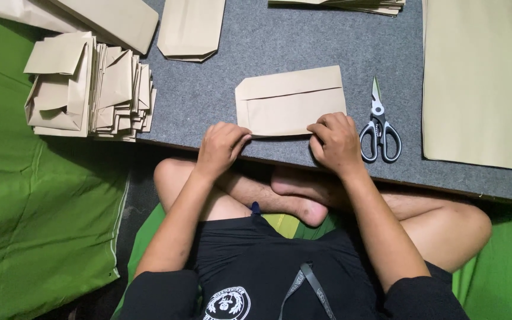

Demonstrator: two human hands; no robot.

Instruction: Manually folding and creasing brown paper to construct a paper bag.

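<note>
both hands pinch the near edge of the brown paper envelope (291, 102), left hand (220, 148) and right hand (336, 142) at opposite corners, pressing it flat on the grey mat (303, 41); scissors (379, 125) sit just right, within reach.

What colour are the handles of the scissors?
The scissors have black handles with grey-white inside, seen from the head camera.

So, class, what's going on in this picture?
A person sits cross-legged at a low grey board. Both hands press on the near edge of a brown paper envelope lying flat on it: the left hand at its left corner, the right hand at its right corner. Scissors lie closed just right of the envelope. A stack of folded brown paper pieces sits at the left, and a large brown sheet lies at the right.
</note>
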